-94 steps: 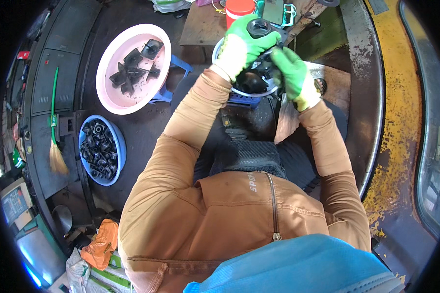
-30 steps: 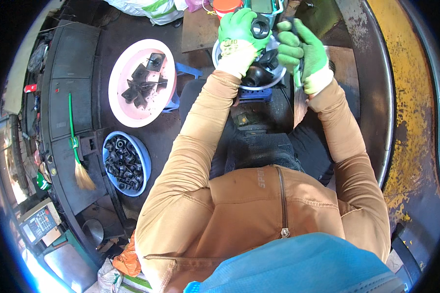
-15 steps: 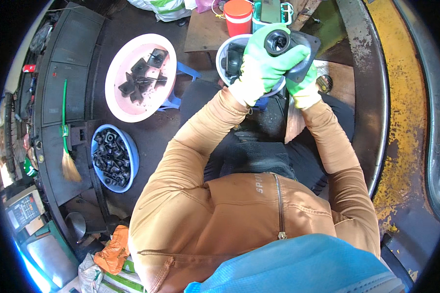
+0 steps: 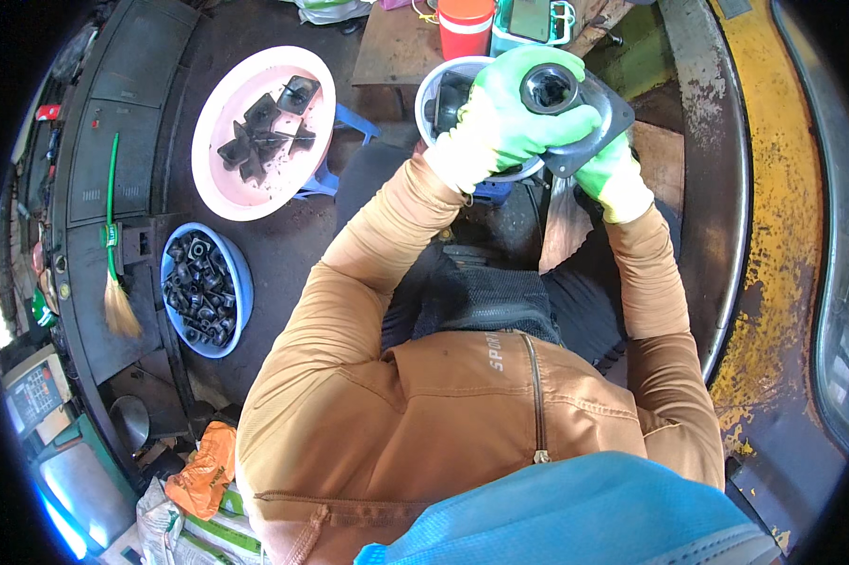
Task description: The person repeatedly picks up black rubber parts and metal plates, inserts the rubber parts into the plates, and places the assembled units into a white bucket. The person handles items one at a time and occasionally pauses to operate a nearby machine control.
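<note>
Both hands, in pale green gloves, are up at the top right of the view. My left hand (image 4: 502,115) wraps round the neck of a black flanged part (image 4: 601,115), which looks like a rubber boot. A round opening in that neck faces up, and its square flange has holes at the corners. From the flange's lower right side, my right hand (image 4: 616,177) supports the part; most of its fingers are hidden beneath it. Partly behind my left hand, a pale round basin (image 4: 425,94) contains more black parts.
A pink basin (image 4: 210,179) at left holds several black flanged pieces. Below it is a blue basin (image 4: 245,306) of small black parts. A red container (image 4: 466,33) and a teal box (image 4: 509,42) stand beyond my hands. A rusty yellow machine edge (image 4: 773,235) borders the right.
The black part, held in both hands, has tipped slightly and shifted a little to the right. The whole view has also moved slightly, while the basins remain in place.
</note>
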The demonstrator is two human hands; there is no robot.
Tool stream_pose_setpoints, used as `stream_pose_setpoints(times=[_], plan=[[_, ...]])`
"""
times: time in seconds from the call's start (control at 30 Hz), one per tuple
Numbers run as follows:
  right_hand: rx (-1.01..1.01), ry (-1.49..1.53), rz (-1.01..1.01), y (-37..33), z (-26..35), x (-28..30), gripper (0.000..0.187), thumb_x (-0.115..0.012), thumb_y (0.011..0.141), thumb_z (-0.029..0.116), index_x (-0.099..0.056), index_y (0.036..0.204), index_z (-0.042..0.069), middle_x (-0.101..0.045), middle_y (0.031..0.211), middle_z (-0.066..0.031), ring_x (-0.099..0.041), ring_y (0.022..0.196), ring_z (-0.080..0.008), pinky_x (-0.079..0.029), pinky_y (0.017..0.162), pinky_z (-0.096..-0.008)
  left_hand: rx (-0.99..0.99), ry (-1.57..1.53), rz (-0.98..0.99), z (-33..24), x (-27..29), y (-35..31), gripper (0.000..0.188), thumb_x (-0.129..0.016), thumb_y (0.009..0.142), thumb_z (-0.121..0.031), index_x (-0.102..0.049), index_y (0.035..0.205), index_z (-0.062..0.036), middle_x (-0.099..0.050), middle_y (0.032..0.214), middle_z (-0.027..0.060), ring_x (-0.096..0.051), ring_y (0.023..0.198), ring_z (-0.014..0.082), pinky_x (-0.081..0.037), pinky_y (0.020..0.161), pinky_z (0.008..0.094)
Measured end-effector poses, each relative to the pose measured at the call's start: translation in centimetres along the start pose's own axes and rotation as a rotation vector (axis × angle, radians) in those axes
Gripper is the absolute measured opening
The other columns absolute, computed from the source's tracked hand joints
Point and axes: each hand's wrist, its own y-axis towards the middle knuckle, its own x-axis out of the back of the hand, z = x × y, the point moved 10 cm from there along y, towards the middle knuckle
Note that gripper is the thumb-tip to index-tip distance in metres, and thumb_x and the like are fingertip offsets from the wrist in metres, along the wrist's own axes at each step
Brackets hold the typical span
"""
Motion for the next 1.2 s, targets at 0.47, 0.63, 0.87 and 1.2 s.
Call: stream_pose_setpoints(times=[0.47,0.63,0.87,1.2], plan=[[-0.275,0.392,0.293,-2.7,-6.3,-2.9,0.05,-0.075,0.079,0.014,-0.054,0.124,0.008,-0.061,0.115,-0.006,-0.058,0.105,-0.0183,-0.048,0.09,-0.0317,0.145,-0.459,0.724,0.6,-3.6,-1.1,0.051,-0.078,0.059,-0.014,-0.066,0.107,-0.0015,-0.064,0.117,0.0123,-0.055,0.116,0.021,-0.041,0.1,0.0323],[-0.058,0.196,-0.168,0.0,-4.4,1.5,0.048,-0.077,0.076,0.009,-0.057,0.119,0.002,-0.065,0.111,-0.009,-0.061,0.101,-0.0178,-0.05,0.087,-0.0319,0.175,0.192,0.252,3.1,0.6,1.5,0.065,-0.08,0.072,-0.022,-0.054,0.128,-0.0024,-0.052,0.134,0.0136,-0.051,0.121,0.022,-0.039,0.104,0.0338],[0.161,-0.359,-0.312,-0.6,0.2,0.9,0.048,-0.071,0.082,0.018,-0.052,0.125,0.006,-0.063,0.114,-0.0128,-0.062,0.104,-0.0255,-0.051,0.086,-0.0346,-0.092,-0.04,-0.165,1.2,-0.3,-0.5,0.043,-0.081,0.071,-0.011,-0.063,0.108,-0.0023,-0.065,0.108,0.0062,-0.062,0.098,0.0137,-0.051,0.085,0.0276],[0.042,-0.399,0.003,-0.4,0.1,0.0,0.045,-0.072,0.081,0.014,-0.052,0.12,0.004,-0.063,0.109,-0.0116,-0.062,0.1,-0.0212,-0.05,0.083,-0.0328,-0.025,-0.11,0.062,0.9,-0.5,-0.3,0.038,-0.078,0.073,-0.012,-0.064,0.107,-0.0023,-0.067,0.103,0.0063,-0.064,0.094,0.0142,-0.05,0.085,0.0277]])
